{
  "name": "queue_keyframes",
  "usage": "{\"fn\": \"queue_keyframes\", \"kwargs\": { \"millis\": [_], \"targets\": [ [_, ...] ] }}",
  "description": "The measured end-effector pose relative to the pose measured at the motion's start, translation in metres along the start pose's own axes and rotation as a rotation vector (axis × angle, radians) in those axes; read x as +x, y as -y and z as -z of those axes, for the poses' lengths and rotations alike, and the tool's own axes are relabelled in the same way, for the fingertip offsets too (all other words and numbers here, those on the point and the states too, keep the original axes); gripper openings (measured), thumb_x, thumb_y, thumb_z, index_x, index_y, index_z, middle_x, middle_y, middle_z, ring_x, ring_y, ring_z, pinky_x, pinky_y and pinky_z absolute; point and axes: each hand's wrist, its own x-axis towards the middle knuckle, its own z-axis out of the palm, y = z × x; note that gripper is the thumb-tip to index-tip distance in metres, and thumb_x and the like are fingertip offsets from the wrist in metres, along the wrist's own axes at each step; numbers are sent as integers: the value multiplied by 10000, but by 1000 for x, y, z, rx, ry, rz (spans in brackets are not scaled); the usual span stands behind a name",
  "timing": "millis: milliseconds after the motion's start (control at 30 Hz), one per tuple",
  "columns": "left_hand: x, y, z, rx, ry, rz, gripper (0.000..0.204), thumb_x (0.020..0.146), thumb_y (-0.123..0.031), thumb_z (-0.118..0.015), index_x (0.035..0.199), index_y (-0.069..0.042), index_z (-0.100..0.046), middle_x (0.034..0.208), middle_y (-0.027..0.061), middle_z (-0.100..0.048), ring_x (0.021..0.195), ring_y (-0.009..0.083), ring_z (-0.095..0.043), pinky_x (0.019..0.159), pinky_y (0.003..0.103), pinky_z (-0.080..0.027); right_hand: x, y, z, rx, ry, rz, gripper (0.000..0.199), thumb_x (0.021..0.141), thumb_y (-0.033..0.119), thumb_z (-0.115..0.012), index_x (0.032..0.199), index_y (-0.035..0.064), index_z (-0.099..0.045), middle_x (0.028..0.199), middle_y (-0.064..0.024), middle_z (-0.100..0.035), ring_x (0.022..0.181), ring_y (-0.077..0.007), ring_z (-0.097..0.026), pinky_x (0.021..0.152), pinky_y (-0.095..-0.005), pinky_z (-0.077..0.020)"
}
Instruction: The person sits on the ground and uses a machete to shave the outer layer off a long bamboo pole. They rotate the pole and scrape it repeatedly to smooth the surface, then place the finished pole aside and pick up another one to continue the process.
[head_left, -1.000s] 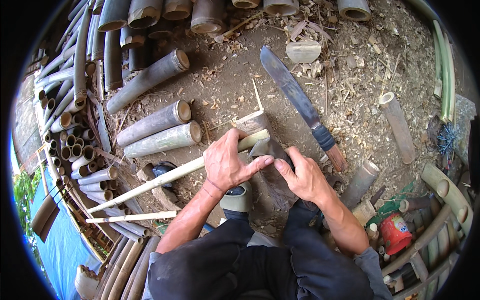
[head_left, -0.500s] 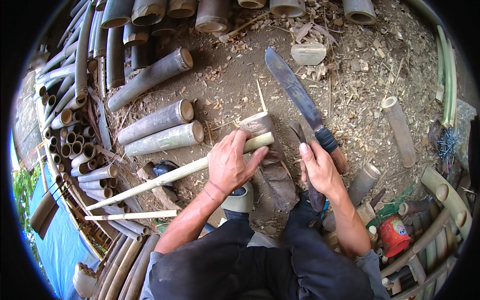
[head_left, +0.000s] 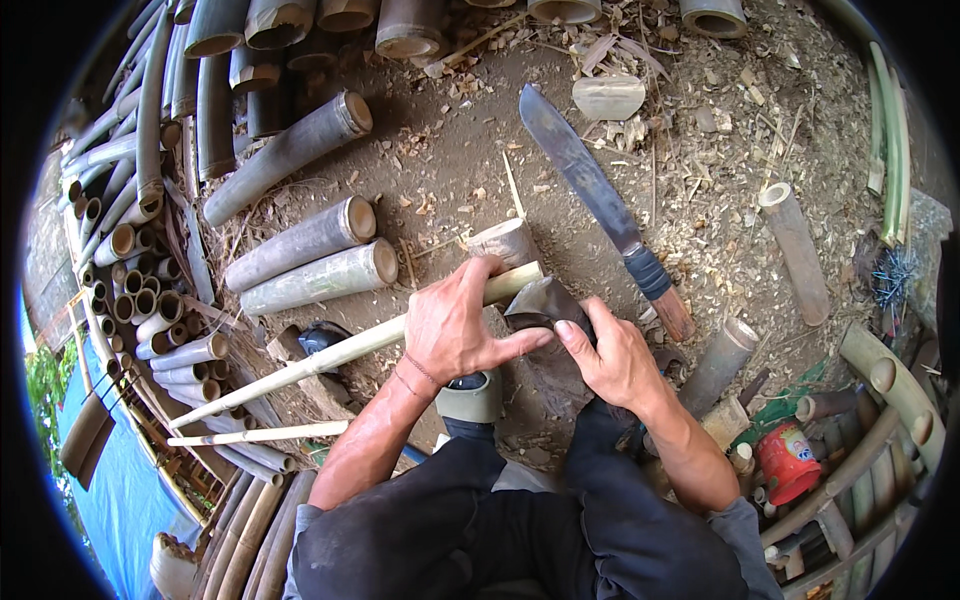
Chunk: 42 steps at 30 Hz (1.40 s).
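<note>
My left hand [head_left: 447,318] is wrapped round a long pale pole [head_left: 300,373] close to its upper right end, with the thumb stretched toward the blade. In my right hand [head_left: 617,358] is a short knife with a broad dark blade [head_left: 540,303]. The blade lies against the pole's end, and both thumbs are near its lower edge; its handle is mostly hidden by my fingers. Beneath them a wooden log [head_left: 503,240] lies on the ground between my feet, partly covered. A machete [head_left: 580,170] with a black-wrapped wooden handle lies beyond my right hand.
Cut bamboo sections [head_left: 320,262] lie to the left, below bamboo stacks [head_left: 215,110]. A second thin pale stick [head_left: 260,435] is beside the pole. On the right are a bamboo piece [head_left: 795,255] and a red container [head_left: 788,462]. Wood chips litter the ground.
My right hand has moved left and up, bringing the knife against the pole's end, its blade now turned broadside. My left hand keeps its grip, thumb now toward the blade.
</note>
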Motion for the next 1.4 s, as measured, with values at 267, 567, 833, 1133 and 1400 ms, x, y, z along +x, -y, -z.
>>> {"fn": "queue_keyframes", "kwargs": {
  "millis": [267,567,833,1133,1400],
  "targets": [
    [-5,2,-10,-17,-50,53,681,722,-617,-777,1036,-39,-605,860,145,-695,787,311,-704,683,401,-549,0,5,9,24,60,-10,519,992,499,-511,1004,-19,-493,729,-332,-593,769,-544,-598,624,-557,-455],
    [-2,-6,-23,24,-177,198,484,762,-491,-807,904,-75,-601,725,110,-663,673,313,-676,604,409,-522,23,-3,10,288,53,-317,629,985,596,-463,925,-27,-517,674,-197,-604,547,-307,-639,551,-430,-493],
    [4,1,13,162,-7,25,291,890,-298,-709,1049,-75,-610,878,111,-637,787,319,-660,675,418,-514,7,-7,16,229,9,-213,549,1012,545,-451,912,7,-502,634,-109,-556,546,-234,-588,515,-357,-461],
    [12,18,14,97,134,14,832,694,-759,-705,1056,-26,-546,740,196,-689,692,367,-705,607,457,-547,9,8,-6,19,-23,4,511,996,484,-513,1018,-27,-499,740,-324,-600,762,-525,-613,623,-544,-467],
    [10,26,5,72,78,21,845,680,-774,-703,1021,-12,-572,697,192,-682,652,367,-702,576,447,-554,14,10,-11,30,5,47,542,994,514,-499,1052,-25,-496,715,-310,-616,737,-514,-634,608,-548,-482]
  ]
}}
